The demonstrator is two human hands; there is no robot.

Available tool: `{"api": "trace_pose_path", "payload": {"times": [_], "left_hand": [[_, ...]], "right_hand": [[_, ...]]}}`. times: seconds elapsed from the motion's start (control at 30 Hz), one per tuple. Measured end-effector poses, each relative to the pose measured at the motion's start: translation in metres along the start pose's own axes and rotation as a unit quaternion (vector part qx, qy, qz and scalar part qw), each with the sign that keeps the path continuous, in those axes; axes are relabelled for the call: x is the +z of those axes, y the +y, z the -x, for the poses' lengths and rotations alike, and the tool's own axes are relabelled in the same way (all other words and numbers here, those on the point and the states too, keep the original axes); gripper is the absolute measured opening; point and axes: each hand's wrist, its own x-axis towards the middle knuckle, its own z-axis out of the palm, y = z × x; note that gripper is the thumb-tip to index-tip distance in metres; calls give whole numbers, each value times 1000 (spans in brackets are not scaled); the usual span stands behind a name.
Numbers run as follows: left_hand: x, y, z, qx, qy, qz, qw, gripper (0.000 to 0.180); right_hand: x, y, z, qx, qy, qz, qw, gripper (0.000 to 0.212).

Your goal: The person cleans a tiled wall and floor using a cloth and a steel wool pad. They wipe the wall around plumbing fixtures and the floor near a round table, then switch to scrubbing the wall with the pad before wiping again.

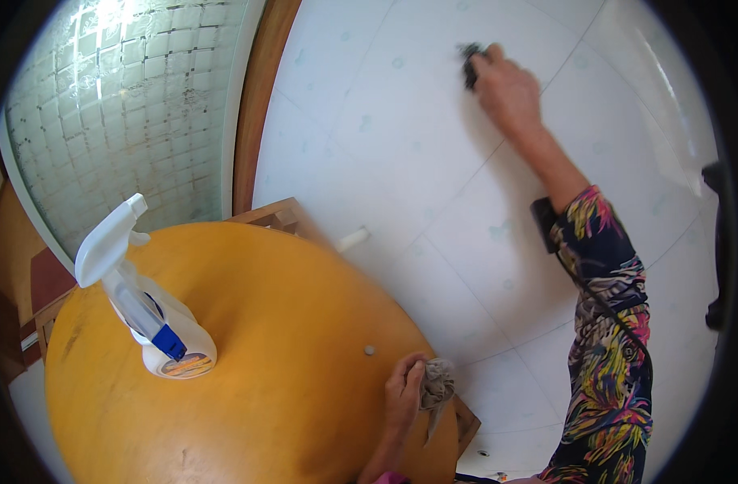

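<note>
My right hand (508, 89), arm stretched far forward, presses a dark scrubbing pad (471, 66) against the white tiled surface (433, 161). The pad is blurred, and its exact kind does not show clearly. Closer to me, my left hand (403, 395) rests at the right edge of the yellow tabletop (280, 323). Its fingers are closed on a crumpled grey cloth (437, 385), one corner of which hangs down. On the left part of the table stands a white spray bottle (179, 331) with a white trigger head and a blue patch.
A frosted glass panel (135, 121) with a grid pattern stands at the far left beside a brown wooden frame (260, 97). A small pale round object (369, 350) lies on the table. Beyond the table's far edge is a short white cylinder (354, 239).
</note>
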Motion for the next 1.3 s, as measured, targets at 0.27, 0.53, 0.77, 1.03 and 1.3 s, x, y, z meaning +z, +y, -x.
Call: {"api": "trace_pose_path", "payload": {"times": [0.27,0.53,0.77,1.03,1.3], "left_hand": [[3,9,-11,-6,-5,-8,1000,24],[3,5,-40,-35,32,-19,999,25],[1,17,-67,1,21,14,1000,24],[15,17,-62,59,-1,-99,993,26],[113,128,-26,116,-60,-286,949,30]], "right_hand": [[-5,-67,111,-75,-210,-62,973,4],[-88,-99,202,43,-504,-408,760,26],[-204,-70,259,270,-538,-548,581,36],[-264,-29,278,557,-471,-610,310,29],[-247,19,224,619,-280,-733,1,33]]}}
